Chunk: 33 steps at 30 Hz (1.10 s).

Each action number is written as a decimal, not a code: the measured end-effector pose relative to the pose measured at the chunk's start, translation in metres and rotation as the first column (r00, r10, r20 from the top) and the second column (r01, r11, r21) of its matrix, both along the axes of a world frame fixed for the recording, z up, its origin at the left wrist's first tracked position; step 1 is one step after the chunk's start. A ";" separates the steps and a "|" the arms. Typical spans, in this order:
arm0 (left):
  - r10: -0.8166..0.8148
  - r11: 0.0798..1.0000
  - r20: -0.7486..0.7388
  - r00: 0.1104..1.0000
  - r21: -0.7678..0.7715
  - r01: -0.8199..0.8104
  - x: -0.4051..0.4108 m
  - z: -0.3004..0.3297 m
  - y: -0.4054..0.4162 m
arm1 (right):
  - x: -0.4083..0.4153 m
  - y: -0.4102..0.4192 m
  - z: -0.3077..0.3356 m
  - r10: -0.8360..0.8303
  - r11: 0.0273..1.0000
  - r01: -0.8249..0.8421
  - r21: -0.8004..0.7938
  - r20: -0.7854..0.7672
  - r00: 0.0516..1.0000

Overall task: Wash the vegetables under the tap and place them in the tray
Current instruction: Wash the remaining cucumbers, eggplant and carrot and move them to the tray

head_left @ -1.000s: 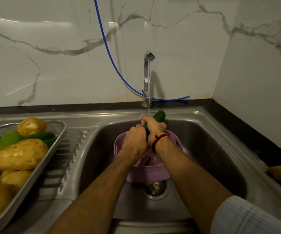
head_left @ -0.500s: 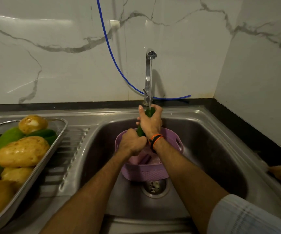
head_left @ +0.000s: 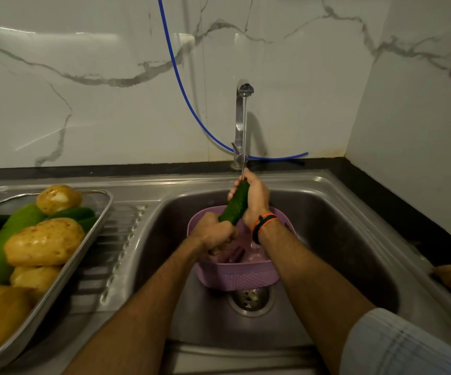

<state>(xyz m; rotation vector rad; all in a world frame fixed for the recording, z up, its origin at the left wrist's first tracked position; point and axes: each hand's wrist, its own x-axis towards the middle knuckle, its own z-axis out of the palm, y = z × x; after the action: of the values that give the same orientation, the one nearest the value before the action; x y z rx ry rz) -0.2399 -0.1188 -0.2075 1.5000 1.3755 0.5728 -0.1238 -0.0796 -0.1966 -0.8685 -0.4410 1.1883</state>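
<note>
Both hands, left (head_left: 213,235) and right (head_left: 255,197), grip the cucumber (head_left: 235,204) mid-rinse under the tap (head_left: 242,117); next, carry it to the tray (head_left: 94,234) at lower left.

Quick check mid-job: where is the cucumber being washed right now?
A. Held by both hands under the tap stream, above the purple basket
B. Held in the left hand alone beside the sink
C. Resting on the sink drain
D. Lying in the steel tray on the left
A: the cucumber is gripped at its lower end by the left hand and at its upper end by the right hand, under the tap and over the purple basket.
</note>
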 end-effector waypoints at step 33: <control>0.308 0.785 0.260 0.915 0.475 -0.399 -0.002 0.021 -0.006 | 0.020 -0.041 0.005 0.075 0.987 -0.160 0.008 0.861 0.503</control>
<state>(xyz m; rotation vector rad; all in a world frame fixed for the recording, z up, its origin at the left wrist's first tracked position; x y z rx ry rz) -0.2424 -0.1244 -0.1862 1.5591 1.4448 1.3777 -0.1037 -0.1206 -0.1913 -1.3541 -1.3938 0.7516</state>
